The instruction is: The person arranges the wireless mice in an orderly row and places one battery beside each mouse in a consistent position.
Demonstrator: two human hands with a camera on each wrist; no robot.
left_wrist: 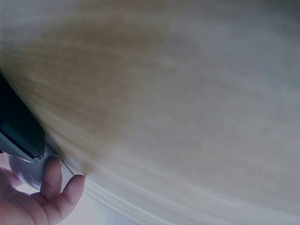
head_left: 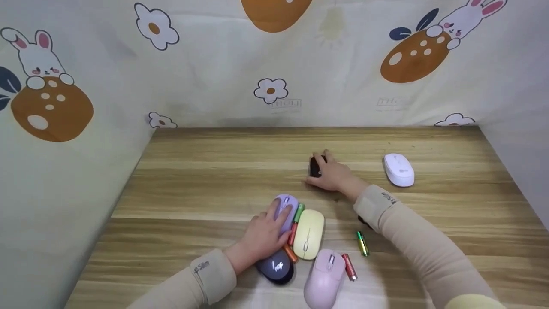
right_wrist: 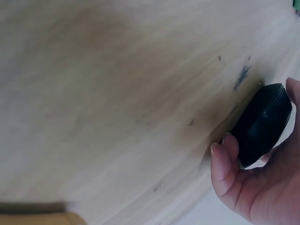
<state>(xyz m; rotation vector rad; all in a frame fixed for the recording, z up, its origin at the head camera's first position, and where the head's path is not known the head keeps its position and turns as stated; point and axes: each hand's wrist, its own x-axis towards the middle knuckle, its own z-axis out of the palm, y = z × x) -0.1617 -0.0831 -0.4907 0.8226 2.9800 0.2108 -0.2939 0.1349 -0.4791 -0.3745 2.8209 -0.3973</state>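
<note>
My left hand (head_left: 262, 234) holds a lilac computer mouse (head_left: 293, 200), its fingers spread over the top and the thumb at the near right side. Farther back, my right hand (head_left: 333, 175) grips a black mouse (head_left: 314, 168), with fingers and thumb round its sides; the right wrist view shows that black mouse (right_wrist: 265, 124) from the side. Beside the lilac mouse lie a green battery (head_left: 299, 213), a red battery (head_left: 292, 234) and a yellow mouse (head_left: 309, 234). Under the left wrist sit an orange battery (head_left: 291, 253) and a dark blue mouse (head_left: 276, 268), partly hidden.
A white mouse (head_left: 399, 170) stands at the back right of the wooden table (head_left: 206, 171). Toward the front are a pink mouse (head_left: 324, 279), a red battery (head_left: 349, 267) and a green-gold battery (head_left: 362, 243). A small dark object (head_left: 363, 222) is mostly hidden by the right sleeve.
</note>
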